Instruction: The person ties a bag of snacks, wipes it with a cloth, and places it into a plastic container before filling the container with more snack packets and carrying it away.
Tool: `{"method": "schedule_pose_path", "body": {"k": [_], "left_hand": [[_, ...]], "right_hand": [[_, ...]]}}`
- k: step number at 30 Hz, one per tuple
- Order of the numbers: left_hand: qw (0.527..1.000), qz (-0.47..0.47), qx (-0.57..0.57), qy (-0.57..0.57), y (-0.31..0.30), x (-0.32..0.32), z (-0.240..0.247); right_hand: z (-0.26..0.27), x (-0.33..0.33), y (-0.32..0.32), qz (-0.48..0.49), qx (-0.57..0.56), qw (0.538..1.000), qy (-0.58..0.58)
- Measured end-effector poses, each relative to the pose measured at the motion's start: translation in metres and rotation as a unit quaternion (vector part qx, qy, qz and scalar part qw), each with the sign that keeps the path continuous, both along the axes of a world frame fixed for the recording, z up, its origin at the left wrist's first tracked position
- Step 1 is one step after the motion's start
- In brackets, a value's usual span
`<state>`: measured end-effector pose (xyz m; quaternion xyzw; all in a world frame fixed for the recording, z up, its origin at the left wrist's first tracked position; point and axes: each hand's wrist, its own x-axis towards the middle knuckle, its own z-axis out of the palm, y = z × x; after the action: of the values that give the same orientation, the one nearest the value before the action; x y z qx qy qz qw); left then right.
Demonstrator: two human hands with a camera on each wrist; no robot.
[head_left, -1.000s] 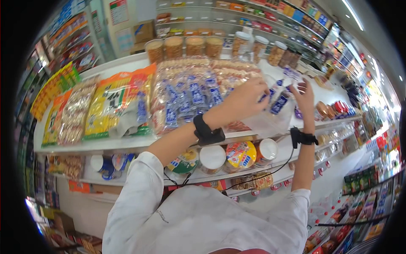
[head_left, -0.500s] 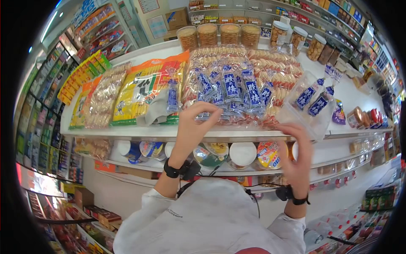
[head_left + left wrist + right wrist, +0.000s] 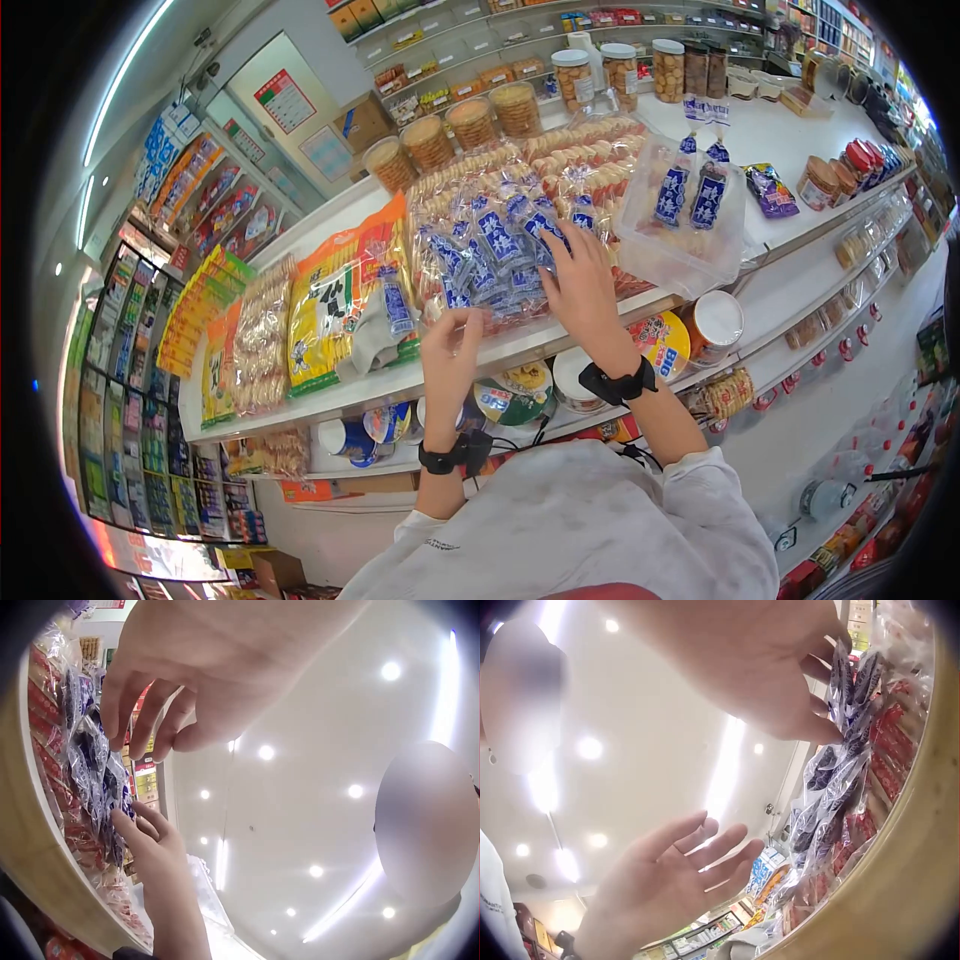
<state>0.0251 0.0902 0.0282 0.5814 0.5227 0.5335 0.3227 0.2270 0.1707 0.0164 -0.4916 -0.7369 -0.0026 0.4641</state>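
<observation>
Sorting blue packets on the shelf, looks about midway

Blue snack packets (image 3: 490,245) sit heaped mid-shelf (image 3: 800,140), right up at its front edge, overlapping and skewed. The right hand (image 3: 580,285) lies on the heap with fingers stretched out over the packets. No clear pinch shows, so I read it as pressing or sorting, not lifting. The left hand (image 3: 450,350) hangs at the shelf's front lip, fingers loose and spread, holding nothing.

Judgement: the heap is gathered but not lined up, so squaring it off is left. A clear bag (image 3: 690,255) with two matching blue packets rests further right on the shelf, apart from the heap.

Orange bags (image 3: 335,300) lie at the left of the shelf. Biscuit jars (image 3: 470,125) stand along its back. Cup noodles (image 3: 512,392) sit one level under the shelf.
</observation>
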Motion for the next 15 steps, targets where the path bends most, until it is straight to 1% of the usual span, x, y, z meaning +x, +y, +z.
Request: {"method": "schedule_pose_path", "body": {"k": [4,8,10,11,13,14,15], "left_hand": [[0.998,-0.041,-0.028,-0.038,0.007,0.006,-0.006],[0.991,-0.1,-0.073,-0.054,0.014,0.018,-0.004],[0.983,-0.12,-0.061,-0.122,0.015,0.029,0.0],[0.978,-0.127,-0.054,-0.157,0.013,0.035,0.003],[0.974,-0.101,-0.019,-0.204,0.01,0.05,0.01],[0.97,-0.085,-0.001,-0.228,0.008,0.054,0.015],[0.975,-0.07,0.007,-0.213,0.006,0.054,0.019]], "right_hand": [[0.0,0.002,-0.006,0.008,0.007,0.999,0.033],[0.005,0.008,-0.017,0.017,0.049,0.995,0.08],[0.013,0.01,-0.027,0.032,0.077,0.99,0.114],[0.018,0.011,-0.035,0.055,0.075,0.987,0.132],[0.027,0.011,-0.053,0.105,0.069,0.978,0.166],[0.03,0.007,-0.061,0.13,0.032,0.969,0.208],[0.033,0.002,-0.07,0.157,-0.007,0.956,0.247]]}}
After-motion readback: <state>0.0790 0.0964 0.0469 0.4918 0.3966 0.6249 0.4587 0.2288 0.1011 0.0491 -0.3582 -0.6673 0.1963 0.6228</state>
